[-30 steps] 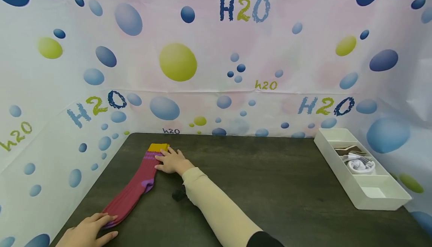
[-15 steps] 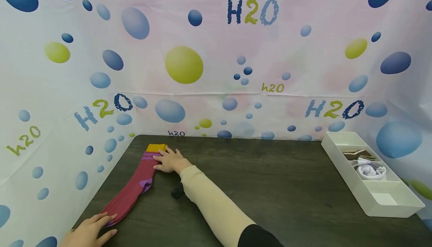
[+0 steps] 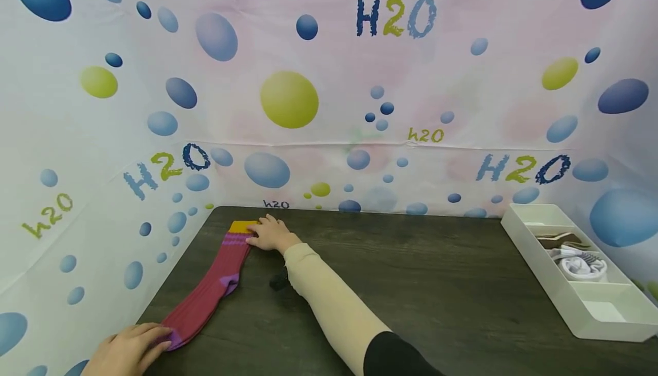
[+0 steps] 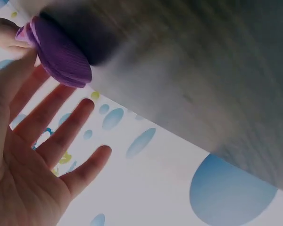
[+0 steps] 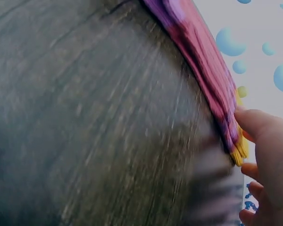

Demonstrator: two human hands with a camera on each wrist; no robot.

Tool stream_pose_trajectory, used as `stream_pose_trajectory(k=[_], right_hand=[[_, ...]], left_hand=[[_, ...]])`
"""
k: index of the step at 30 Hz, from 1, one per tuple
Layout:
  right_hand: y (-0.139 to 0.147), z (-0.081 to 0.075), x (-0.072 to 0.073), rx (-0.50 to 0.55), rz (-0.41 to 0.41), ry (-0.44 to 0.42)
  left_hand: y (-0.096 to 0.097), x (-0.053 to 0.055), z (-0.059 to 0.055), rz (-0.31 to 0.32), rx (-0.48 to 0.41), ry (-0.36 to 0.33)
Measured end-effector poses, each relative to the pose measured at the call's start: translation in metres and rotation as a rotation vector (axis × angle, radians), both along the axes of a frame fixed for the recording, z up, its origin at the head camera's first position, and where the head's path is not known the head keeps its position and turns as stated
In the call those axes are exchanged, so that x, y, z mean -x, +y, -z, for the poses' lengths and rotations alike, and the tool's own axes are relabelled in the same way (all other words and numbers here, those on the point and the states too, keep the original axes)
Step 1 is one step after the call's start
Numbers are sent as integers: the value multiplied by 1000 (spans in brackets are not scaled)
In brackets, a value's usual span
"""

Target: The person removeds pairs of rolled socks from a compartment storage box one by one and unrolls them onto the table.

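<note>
A pair of long red socks with purple toes and heels and yellow cuffs lies stretched out at the table's left side. At the near end, my left hand pinches the purple toe between thumb and index finger. Its other fingers are spread in the left wrist view. My right hand is at the far end, pinching the cuff edge. In the right wrist view, the right thumb presses beside the yellow cuff, with the other fingers bent beyond it.
A white divided box stands at the right of the dark table. Its middle compartments hold a brown-and-white folded item and a rolled white-grey one. A bubble-printed backdrop rises behind and left.
The head view has turned slightly left. My right fingers have drawn in from lying spread over the cuff to its edge, and my left fingers have pulled back to the toe tip.
</note>
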State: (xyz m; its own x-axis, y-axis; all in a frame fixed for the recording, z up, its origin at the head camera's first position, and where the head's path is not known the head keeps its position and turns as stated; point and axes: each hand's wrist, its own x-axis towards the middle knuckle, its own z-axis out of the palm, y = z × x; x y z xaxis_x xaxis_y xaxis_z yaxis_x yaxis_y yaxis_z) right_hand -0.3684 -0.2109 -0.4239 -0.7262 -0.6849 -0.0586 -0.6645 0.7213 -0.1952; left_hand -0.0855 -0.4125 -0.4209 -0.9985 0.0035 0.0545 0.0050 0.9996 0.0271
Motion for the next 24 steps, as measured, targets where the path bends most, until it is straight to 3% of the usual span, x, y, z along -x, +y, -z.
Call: stream_pose_trajectory(k=[3, 5, 10, 13, 19, 24], right_hand=[[1, 1, 2, -31, -16, -6], [2, 1, 3, -47, -17, -19], [3, -4, 3, -64, 14, -58], [2, -8, 4, -67, 21, -60], [-1, -11, 4, -90, -9, -1], [-2, -11, 3, -78, -28, 53]], left_hand=[[-1, 3, -2, 22, -15, -82], [0, 4, -2, 46, -33, -88], [-4, 7, -1, 196, -63, 23], [-6, 12, -2, 254, -65, 62], [1, 14, -3, 199, -24, 88], [9, 10, -4, 136, 79, 151]])
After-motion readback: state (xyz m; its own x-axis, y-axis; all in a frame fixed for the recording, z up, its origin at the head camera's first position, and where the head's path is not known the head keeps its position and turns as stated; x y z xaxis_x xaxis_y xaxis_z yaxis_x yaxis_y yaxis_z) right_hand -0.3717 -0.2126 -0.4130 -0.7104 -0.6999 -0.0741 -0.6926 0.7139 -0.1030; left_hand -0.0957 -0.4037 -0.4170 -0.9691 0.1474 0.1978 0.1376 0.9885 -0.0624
